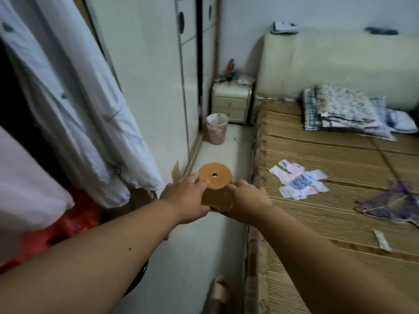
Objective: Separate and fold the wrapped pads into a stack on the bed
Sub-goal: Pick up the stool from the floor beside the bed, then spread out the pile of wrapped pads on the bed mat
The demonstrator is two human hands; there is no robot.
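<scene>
Your left grip (pixel 184 198) and right grip (pixel 243 198) both hold a round brown thing (pixel 215 175), maybe a stool. The wrapped pads (pixel 298 181) lie in a loose bunch on the bed (pixel 328 223), to your right.

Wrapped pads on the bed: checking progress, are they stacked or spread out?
Spread out: the wrapped pads lie in a loose, overlapping scatter on the bed mat, not a tidy stack.

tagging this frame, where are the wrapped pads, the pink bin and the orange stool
wrapped pads (pixel 299 181), head view, middle of the pile on the bed
pink bin (pixel 216 133), head view, its front wall
orange stool (pixel 221 178), head view, bare seat beside the hole
</scene>
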